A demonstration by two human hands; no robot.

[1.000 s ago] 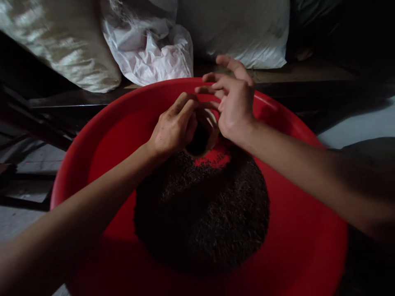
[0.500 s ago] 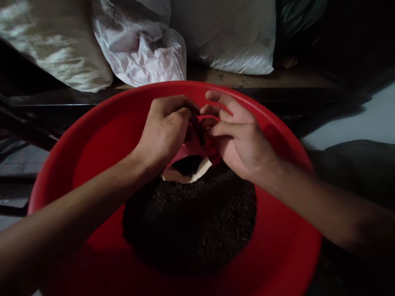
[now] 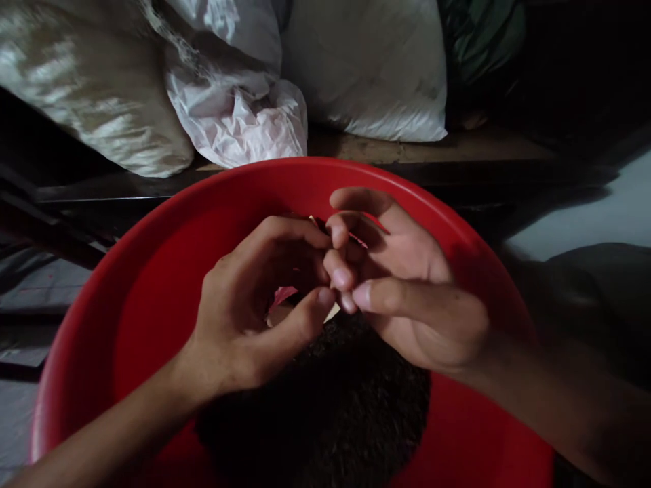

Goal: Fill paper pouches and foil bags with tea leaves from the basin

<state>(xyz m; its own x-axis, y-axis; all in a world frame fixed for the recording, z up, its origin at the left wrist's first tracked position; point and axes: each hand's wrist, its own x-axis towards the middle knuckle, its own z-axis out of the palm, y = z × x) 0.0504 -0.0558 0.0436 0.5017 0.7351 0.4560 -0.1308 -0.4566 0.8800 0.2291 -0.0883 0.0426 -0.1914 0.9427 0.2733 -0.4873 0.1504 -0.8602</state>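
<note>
Fingertips of the curled left hand (image 3: pixel 228 325) and right hand (image 3: pixel 427 305) meet, grip unclear, before a mostly hidden pink-and-cream curved object (image 3: pixel 285 294), dark shredded material (image 3: pixel 366 407) lying loose beneath them in a round red plastic basin (image 3: pixel 147 305).

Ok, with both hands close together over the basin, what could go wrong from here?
Likely risks:
The left hand and right hand largely hide the pink item behind them, so one could knock it unseen.
The dark material looks loose and lies just below, so anything small slipping from the fingers might get lost in it.
The light inside the red basin is dim, so either mishap could be hard to spot.
</note>
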